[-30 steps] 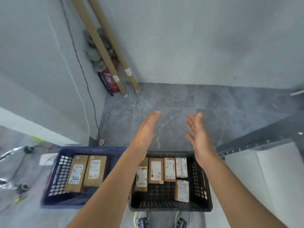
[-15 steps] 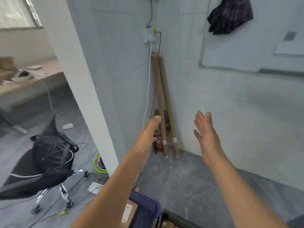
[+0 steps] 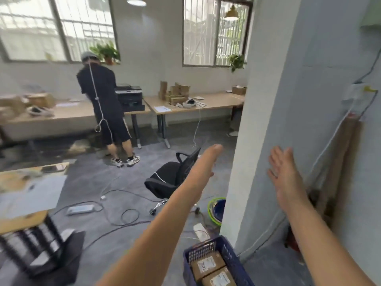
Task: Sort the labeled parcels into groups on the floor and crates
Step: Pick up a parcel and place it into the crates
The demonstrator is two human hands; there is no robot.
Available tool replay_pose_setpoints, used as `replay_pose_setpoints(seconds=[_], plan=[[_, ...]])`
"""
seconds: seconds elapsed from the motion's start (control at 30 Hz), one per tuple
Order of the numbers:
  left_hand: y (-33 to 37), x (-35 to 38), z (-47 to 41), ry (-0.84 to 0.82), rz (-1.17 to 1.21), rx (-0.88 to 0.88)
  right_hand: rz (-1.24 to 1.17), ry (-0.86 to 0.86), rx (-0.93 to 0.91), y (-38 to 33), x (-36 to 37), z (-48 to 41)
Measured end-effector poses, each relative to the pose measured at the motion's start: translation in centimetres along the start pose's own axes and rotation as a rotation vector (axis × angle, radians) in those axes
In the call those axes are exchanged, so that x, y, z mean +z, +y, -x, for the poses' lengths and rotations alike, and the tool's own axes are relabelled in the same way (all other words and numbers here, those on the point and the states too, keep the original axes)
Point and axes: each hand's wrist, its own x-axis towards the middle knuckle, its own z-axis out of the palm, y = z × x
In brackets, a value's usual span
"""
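Left hand point(image 3: 203, 168) & right hand point(image 3: 286, 180) both empty, fingers straight. Two labeled parcels point(image 3: 207, 265) lie in blue crate point(image 3: 203, 249), btm centre. Prob. light, stiff cardboard; take by long edges.

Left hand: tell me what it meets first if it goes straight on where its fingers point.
Likely the corner of the white pillar, just ahead of the left hand. The black office chair seems below that line; depth is unclear.

A blue crate point(image 3: 231, 252) with holes in its sides sits on the gray floor at the bottom, next to the white wall corner, and two brown parcels point(image 3: 208, 265) with white labels lie flat inside it.
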Motion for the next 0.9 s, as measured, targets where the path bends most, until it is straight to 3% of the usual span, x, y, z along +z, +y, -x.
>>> replay_pose_setpoints(seconds=[0.13,0.27,0.5,0.9], plan=[[0.6,-9.1,3.2,0.166,0.043,-0.03,-0.002,-0.19,-0.006,0.0,10.3,1.2],[0.2,-19.3,7.1,0.325,0.005,0.06,-0.011,-0.334,0.002,0.7,21.4,3.5],[-0.2,-35.8,17.9,0.534,0.004,0.08,-0.049,-0.596,0.05,1.8,40.4,11.9],[-3.5,-55.3,37.4,1.019,0.125,0.05,-0.08,-1.067,0.138,4.1,66.5,27.6]])
